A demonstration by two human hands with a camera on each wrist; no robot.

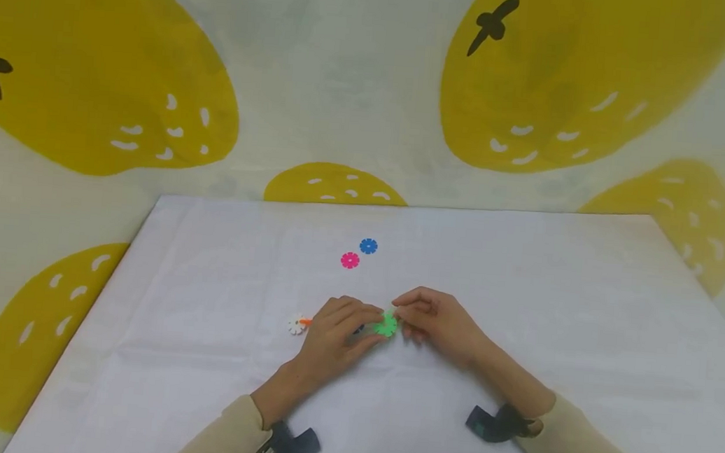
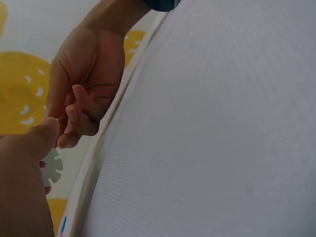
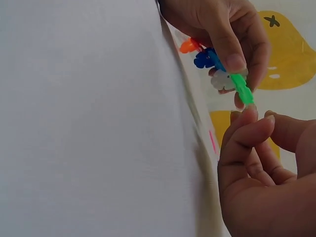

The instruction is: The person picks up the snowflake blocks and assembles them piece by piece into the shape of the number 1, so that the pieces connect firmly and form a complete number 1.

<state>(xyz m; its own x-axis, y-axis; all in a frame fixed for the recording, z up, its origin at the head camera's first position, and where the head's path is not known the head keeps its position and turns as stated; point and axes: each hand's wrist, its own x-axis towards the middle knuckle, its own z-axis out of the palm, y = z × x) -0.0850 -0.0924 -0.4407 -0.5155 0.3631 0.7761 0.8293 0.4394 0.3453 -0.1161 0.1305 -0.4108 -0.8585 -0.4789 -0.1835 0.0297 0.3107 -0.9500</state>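
My left hand (image 1: 336, 330) pinches a chain of interlocking plastic flower discs between thumb and fingers. At the right end of the chain is a green disc (image 1: 386, 325), seen edge-on in the right wrist view. Behind it come a whitish disc (image 3: 222, 80), a blue disc (image 3: 201, 60) and an orange disc (image 3: 188, 46). A white disc (image 1: 296, 323) shows at the far left end; the fingers hide part of the chain. My right hand (image 1: 440, 323) has its loosely bent fingertips right at the green disc's edge, with a gap between thumb and index finger.
Beyond the hands, a loose pink disc (image 1: 350, 260) and a loose blue disc (image 1: 369, 246) lie flat on the white-covered table (image 1: 554, 282). A patterned cloth (image 1: 347, 78) with yellow shapes hangs behind the table's far edge.
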